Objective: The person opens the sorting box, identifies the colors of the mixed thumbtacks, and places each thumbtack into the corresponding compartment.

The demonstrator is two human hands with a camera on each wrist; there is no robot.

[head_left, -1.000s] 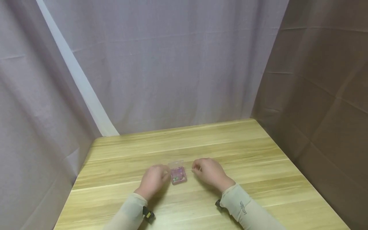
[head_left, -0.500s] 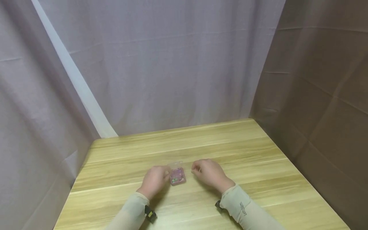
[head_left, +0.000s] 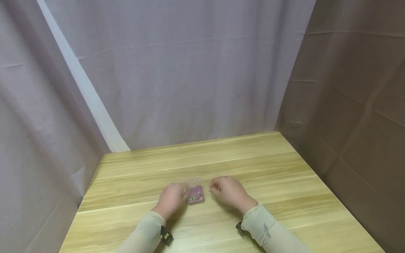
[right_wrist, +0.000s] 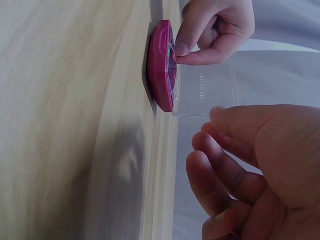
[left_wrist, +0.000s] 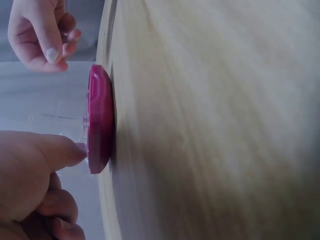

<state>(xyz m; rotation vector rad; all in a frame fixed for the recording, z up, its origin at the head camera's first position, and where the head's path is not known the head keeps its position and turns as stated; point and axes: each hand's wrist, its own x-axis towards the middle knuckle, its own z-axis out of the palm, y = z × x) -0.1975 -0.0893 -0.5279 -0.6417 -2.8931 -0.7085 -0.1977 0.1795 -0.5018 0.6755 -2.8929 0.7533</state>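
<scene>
A small pink pill box lies on the table with its clear lid raised. Small green and pale pieces show inside along its near side. At the box's left side, my left hand has thumb and index finger on the rim near the lid, its other fingers curled in. Whether a small piece sits between those fingertips is hidden. My right hand hovers just right of the box, apart from it. Its fingers are loosely bent, thumb close to the index finger, and nothing is visible between them.
The wood-grain table extends around the box to a rounded far edge. Grey curtains hang behind and at left, with a brown cloth wall on the right. Dark straps sit at both wrists.
Both hands stay almost in place. My right hand has shifted very slightly left toward the box, while the left hand remains at the box's left side.
</scene>
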